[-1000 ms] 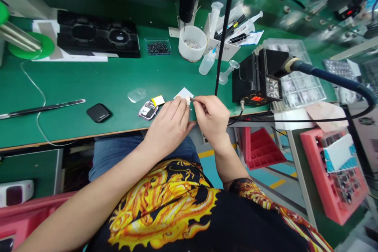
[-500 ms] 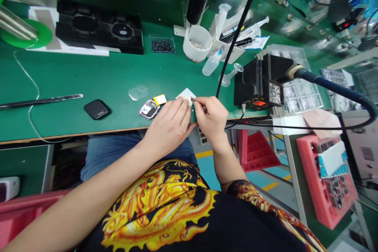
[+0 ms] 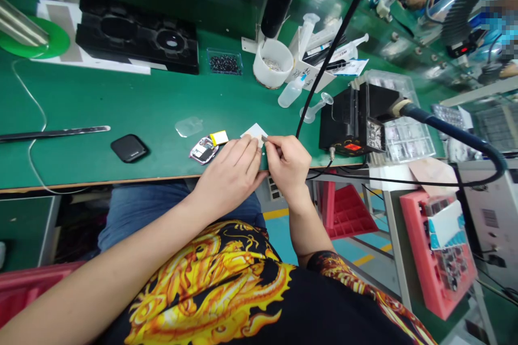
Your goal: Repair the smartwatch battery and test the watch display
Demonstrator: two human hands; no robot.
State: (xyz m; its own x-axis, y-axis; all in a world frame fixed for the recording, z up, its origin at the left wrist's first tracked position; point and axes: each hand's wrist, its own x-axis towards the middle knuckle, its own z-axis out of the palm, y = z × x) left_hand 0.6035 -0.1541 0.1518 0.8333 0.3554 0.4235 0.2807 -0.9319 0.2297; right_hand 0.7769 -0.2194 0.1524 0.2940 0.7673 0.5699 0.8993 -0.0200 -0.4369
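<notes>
Left hand (image 3: 231,170), palm down, fingers pressed together over near part of white sheet (image 3: 253,130) on green bench (image 3: 154,99); whether it grips anything, cannot tell; right hand (image 3: 289,163), thumb and forefinger pinching grey sliver (image 3: 264,139) just beside left fingertips; pale bit (image 3: 260,142), plainer there one second ago, now barely shows; hands otherwise keep position, so fine work at sheet seems unfinished; open circuit assembly (image 3: 203,150) and yellow-edged pack (image 3: 219,137) lie near left hand.
</notes>
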